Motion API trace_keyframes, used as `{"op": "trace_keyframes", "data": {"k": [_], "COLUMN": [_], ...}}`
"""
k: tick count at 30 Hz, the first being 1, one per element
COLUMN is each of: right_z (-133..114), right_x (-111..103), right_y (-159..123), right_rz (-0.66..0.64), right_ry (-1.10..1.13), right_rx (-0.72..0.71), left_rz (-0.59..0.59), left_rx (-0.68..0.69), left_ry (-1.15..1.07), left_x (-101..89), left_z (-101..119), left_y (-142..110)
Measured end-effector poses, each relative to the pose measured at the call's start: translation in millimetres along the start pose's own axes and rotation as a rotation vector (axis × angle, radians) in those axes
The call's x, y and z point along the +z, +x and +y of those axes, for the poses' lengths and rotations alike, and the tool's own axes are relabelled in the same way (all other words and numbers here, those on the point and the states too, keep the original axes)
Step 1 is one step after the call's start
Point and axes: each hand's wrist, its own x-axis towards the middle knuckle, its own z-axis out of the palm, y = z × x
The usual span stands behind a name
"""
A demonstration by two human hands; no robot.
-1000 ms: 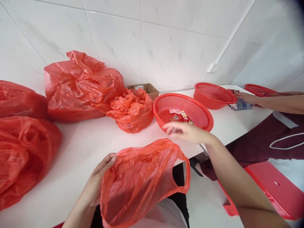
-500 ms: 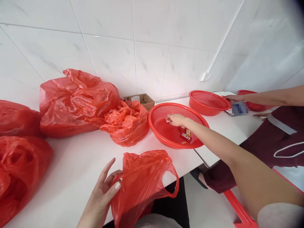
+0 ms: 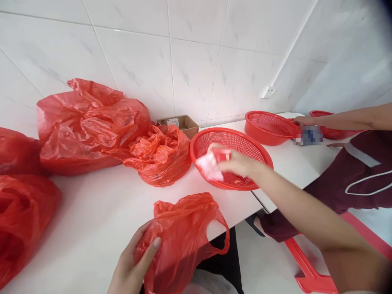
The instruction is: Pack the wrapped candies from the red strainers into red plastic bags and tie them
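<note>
My left hand (image 3: 133,255) is closed on a thin red plastic bag (image 3: 183,232), thumb in front and fingers behind it. The bag hangs at the table's front edge, with one loop handle to the right. My right hand (image 3: 237,163) is closed on small red and pinkish-white packets (image 3: 211,166), smeared by motion. It is above the near side of a red perforated basket (image 3: 199,143). A small packet (image 3: 238,181) shows at the bottom of that basket; my hand and forearm hide part of the inside.
Large red bags (image 3: 92,130) and a smaller crumpled red bag (image 3: 162,159) stand left on the white table (image 3: 92,212). A cardboard box (image 3: 188,126) is behind. Right, a co-worker's hand (image 3: 303,120) is beside another red basket (image 3: 266,132). A red stool (image 3: 309,265) stands below.
My right hand has lifted from the basket's bottom toward me, now with packets in it. My left hand's fingers have closed round behind the bag.
</note>
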Motion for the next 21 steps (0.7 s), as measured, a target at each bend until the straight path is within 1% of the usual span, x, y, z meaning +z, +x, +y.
{"op": "trace_keyframes", "data": {"k": [1, 2, 3, 4, 5, 6, 7, 9, 11, 12, 14, 15, 17, 19, 20, 21], "right_z": [-12.5, -21.6, -26.6, -27.5, -24.9, -19.4, -12.0, 3.7, 13.7, 14.5, 6.0, -2.9, -24.9, -41.2, -42.7, -38.2], "right_x": [23.4, 47.6, 70.4, 89.9, 104.7, 114.0, 118.1, 114.0, 102.1, 96.1, 85.6, 80.6, 67.2, 44.8, 29.8, 13.0], "right_y": [-12.8, -23.3, -30.6, -34.4, -34.9, -33.0, -29.6, -22.0, -18.5, -19.4, -26.3, -31.6, -42.0, -45.6, -43.3, -38.2], "right_rz": [-0.158, -0.299, -0.386, -0.387, -0.318, -0.257, -0.193, -0.123, -0.12, -0.13, -0.158, -0.16, -0.154, -0.139, -0.119, -0.066], "right_ry": [0.115, 0.153, 0.113, 0.008, -0.111, -0.228, -0.33, -0.45, -0.484, -0.487, -0.473, -0.449, -0.338, -0.172, -0.106, -0.083], "right_rx": [-0.093, -0.147, -0.174, -0.145, -0.096, -0.048, -0.004, 0.053, 0.118, 0.157, 0.203, 0.195, 0.113, 0.015, -0.011, 0.002], "left_rz": [-0.039, -0.072, -0.098, -0.113, -0.111, -0.096, -0.071, -0.011, 0.021, 0.028, 0.033, 0.039, 0.056, 0.054, 0.045, 0.042], "left_rx": [-0.066, -0.133, -0.197, -0.257, -0.295, -0.31, -0.305, -0.261, -0.214, -0.199, -0.18, -0.176, -0.167, -0.148, -0.126, -0.088], "left_ry": [-0.142, -0.282, -0.403, -0.491, -0.547, -0.58, -0.596, -0.608, -0.606, -0.601, -0.58, -0.57, -0.558, -0.539, -0.516, -0.475], "left_x": [3.8, 8.2, 12.6, 16.3, 18.8, 19.7, 18.8, 12.6, 3.5, -0.7, -6.6, -7.9, -7.4, -4.2, -2.1, 0.0], "left_z": [5.2, 9.9, 13.9, 17.2, 19.8, 21.8, 23.3, 25.1, 26.1, 26.5, 26.9, 26.8, 26.1, 25.2, 25.0, 25.1], "left_y": [1.3, 2.6, 3.9, 5.4, 7.0, 8.7, 10.3, 12.5, 12.2, 11.0, 7.5, 5.7, 3.1, 2.2, 2.0, 1.7]}}
